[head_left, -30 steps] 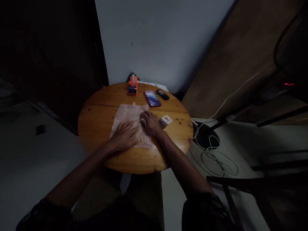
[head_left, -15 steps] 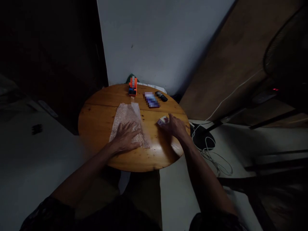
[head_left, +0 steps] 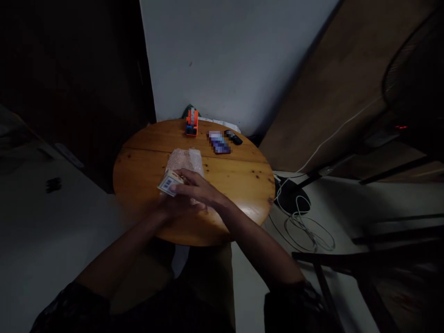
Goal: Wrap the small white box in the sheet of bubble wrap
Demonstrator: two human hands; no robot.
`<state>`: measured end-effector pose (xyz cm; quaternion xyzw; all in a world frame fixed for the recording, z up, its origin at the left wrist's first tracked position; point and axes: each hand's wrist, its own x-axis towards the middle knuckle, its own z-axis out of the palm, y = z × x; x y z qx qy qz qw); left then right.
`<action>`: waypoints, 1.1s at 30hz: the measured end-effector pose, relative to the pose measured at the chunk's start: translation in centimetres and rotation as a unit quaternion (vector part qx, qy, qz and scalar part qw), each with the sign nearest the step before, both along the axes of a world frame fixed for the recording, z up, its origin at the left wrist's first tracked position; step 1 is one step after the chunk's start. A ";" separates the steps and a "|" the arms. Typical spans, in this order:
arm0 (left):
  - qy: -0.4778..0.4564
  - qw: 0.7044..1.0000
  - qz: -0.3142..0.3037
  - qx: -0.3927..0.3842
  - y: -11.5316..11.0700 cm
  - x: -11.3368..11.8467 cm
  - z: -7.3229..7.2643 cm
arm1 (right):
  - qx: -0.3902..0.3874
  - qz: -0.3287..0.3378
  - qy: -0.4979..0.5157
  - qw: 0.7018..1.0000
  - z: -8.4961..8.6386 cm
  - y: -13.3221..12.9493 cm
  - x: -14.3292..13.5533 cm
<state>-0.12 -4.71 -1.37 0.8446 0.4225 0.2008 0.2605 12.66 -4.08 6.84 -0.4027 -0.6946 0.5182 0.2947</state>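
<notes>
Right hand [head_left: 196, 188]: centre of the frame, fingers and thumb pinching a small box [head_left: 170, 182], its barcode label in view. Left hand [head_left: 176, 206]: just below the box, low over the bubble wrap [head_left: 180, 158]; dim and blurred, its grip cannot be told. Bubble wrap: one sheet, pinkish, left of centre, lying on a round wooden table [head_left: 239, 185], partly hidden by the hands and box. Tape dispenser [head_left: 192, 122]: orange and blue, with a roll of tape, at the table's far edge, upper centre. Phone [head_left: 218, 142]: pixelated screen, right of the dispenser. Remote control [head_left: 233, 137]: dark, just beside the phone, upper right part of the table.
</notes>
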 end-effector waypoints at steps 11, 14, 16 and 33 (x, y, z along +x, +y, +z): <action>0.116 0.991 -0.008 0.066 -0.1 0.0 1.9 | -0.046 -0.196 0.078 0.977 -5.1 3.8 5.9; 0.101 0.993 0.001 0.063 0.0 -0.8 2.5 | 0.036 -0.200 0.023 0.979 -5.8 3.4 6.6; 0.105 0.992 0.021 0.068 0.3 -1.6 2.9 | 0.109 -0.197 -0.049 0.973 -6.1 3.5 6.8; 0.131 0.987 0.058 0.071 0.0 -3.4 1.3 | 0.235 -0.113 -0.214 0.941 -6.9 3.6 8.0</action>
